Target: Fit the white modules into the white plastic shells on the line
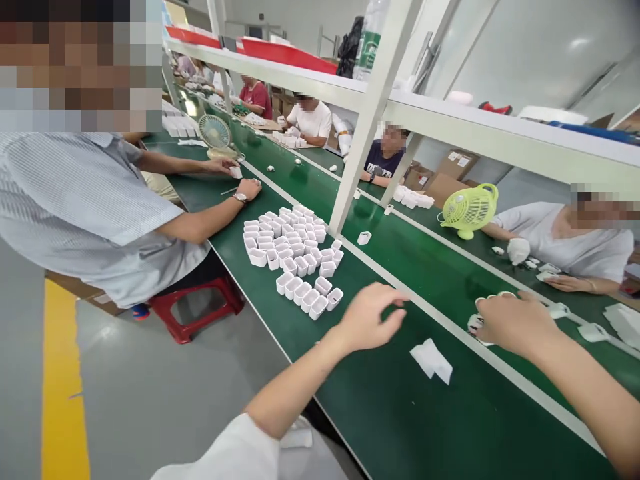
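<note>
My left hand (373,317) hovers over the green bench with its thumb and fingers apart, holding nothing. To its left stands a cluster of small white open-topped plastic cases (293,247), several in a row nearest to me. My right hand (517,323) reaches across the white rail, its fingers curled over a white plastic case (475,325) with a dark part showing. The hand's back hides most of that case. Between my hands lies a crumpled white cloth or tissue (431,360).
A white post (373,127) rises from the rail (395,267) and carries a shelf (500,123). A co-worker (85,213) sits at my left beside a small fan (215,133). Opposite are other workers and a green fan (469,208). A loose white part (365,238) lies beyond the rail.
</note>
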The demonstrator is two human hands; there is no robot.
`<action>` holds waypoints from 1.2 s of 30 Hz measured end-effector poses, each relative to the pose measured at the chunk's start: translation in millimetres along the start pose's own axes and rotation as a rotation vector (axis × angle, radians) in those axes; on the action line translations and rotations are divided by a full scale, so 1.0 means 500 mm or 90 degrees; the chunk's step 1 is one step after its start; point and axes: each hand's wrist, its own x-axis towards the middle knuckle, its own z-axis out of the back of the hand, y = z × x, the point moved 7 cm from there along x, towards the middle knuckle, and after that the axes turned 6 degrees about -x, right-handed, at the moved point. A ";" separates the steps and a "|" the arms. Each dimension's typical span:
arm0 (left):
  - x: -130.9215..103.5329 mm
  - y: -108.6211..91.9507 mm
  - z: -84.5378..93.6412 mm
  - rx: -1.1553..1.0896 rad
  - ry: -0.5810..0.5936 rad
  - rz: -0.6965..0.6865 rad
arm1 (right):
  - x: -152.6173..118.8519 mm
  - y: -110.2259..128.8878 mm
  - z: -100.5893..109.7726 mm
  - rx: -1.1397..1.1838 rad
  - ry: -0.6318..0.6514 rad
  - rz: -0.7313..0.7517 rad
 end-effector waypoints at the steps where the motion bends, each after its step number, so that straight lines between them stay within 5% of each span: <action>1: -0.022 -0.001 0.043 0.025 0.003 -0.010 | -0.026 0.013 0.001 0.006 -0.016 0.013; 4: -0.071 0.026 0.154 0.279 0.059 -0.033 | -0.090 0.052 -0.007 0.031 -0.047 0.052; 7: -0.093 0.079 0.215 0.491 0.160 -0.001 | -0.135 0.095 -0.023 0.040 -0.064 0.104; 13: -0.086 0.150 0.195 0.564 0.361 0.020 | -0.177 0.152 -0.050 0.087 -0.070 0.153; 18: -0.068 0.168 0.181 0.551 0.377 0.025 | -0.194 0.156 -0.081 0.083 -0.065 0.156; 21: -0.081 0.130 0.178 0.489 0.337 0.017 | -0.212 0.144 -0.095 0.131 -0.118 0.142; 23: -0.091 0.094 0.170 0.327 0.269 0.044 | -0.227 0.133 -0.102 0.186 -0.158 0.127; 25: -0.100 0.070 0.135 0.142 0.250 0.092 | -0.240 0.120 -0.110 0.233 -0.180 0.106; 28: -0.102 0.042 0.017 0.017 0.324 0.094 | -0.253 0.101 -0.118 0.219 -0.177 0.068; 33: -0.102 -0.024 -0.203 -0.027 0.414 -0.030 | -0.308 0.066 -0.103 0.164 -0.141 0.047; 36: -0.107 -0.074 -0.262 -0.073 0.424 -0.110 | -0.377 0.044 -0.058 0.174 -0.220 0.022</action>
